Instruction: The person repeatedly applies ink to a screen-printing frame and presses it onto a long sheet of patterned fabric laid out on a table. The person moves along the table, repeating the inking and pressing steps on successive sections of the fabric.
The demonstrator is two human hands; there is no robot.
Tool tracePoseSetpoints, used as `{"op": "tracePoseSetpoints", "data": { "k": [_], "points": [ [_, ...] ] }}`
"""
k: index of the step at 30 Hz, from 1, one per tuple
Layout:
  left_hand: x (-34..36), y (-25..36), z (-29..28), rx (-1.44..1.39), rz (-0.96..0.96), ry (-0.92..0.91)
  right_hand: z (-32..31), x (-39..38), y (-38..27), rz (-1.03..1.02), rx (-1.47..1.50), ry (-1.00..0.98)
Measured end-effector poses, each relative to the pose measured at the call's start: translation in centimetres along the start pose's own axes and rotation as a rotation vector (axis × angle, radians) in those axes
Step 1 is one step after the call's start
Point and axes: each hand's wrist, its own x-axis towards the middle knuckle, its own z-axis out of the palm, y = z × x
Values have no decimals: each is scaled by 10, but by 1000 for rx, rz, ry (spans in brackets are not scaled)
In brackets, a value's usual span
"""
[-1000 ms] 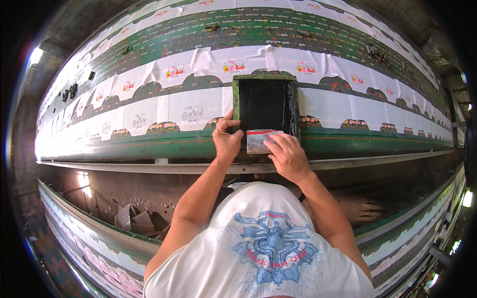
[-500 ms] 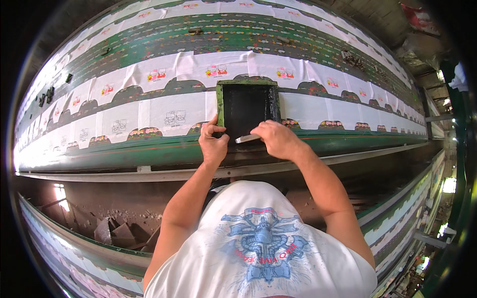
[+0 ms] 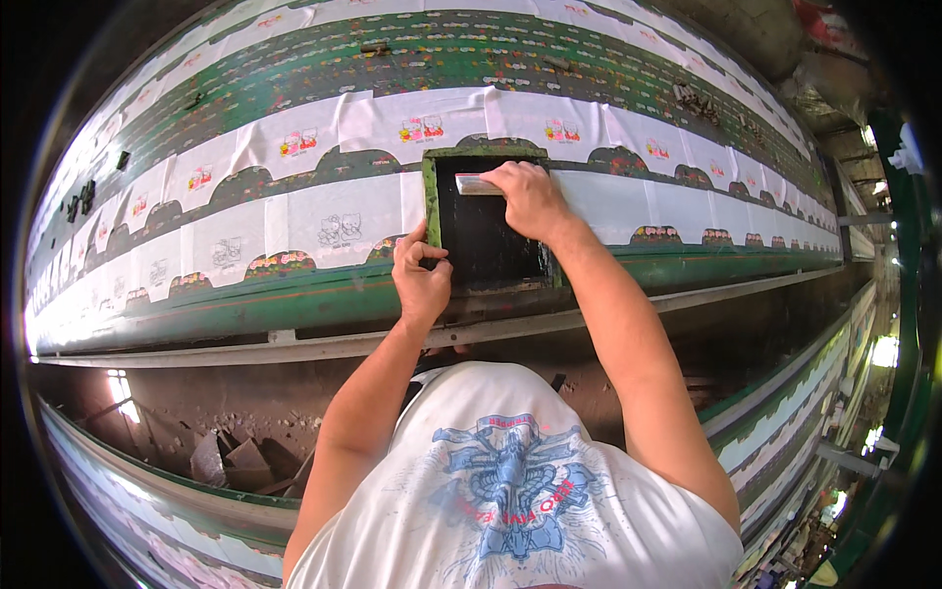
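A screen printing frame [image 3: 430, 201] with green painted edges and a dark wet-looking inside lies on white cloth pieces on the long green table. My left hand [image 3: 422, 277] is closed on its near left corner, fingers curled along the edge. Inside the frame, close to its far edge, my right hand [image 3: 535, 201] grips a squeegee [image 3: 475, 184], a flat pale blade lying crosswise. The hand hides the squeegee's right end. Left of the frame, a cloth piece [image 3: 294, 218] carries a black outline print of two cartoon figures.
Farther back, a row of cloth pieces [image 3: 378, 126] bears coloured prints. Small dark objects [image 3: 695, 98] lie in a heap at the far right, others at the left. A pale rail [image 3: 235, 349] runs along the table's near side. Behind me, another table [image 3: 167, 491] holds more cloth.
My right hand has carried the squeegee from the frame's near edge to its far part. My left hand keeps its hold on the corner.
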Motion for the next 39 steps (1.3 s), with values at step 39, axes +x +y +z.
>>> {"op": "tracePoseSetpoints", "data": {
  "k": [39],
  "points": [
    [-28, 58, 132, 26, 220, 2, -61, -277, 58, 373, 521, 344]
  ]
}}
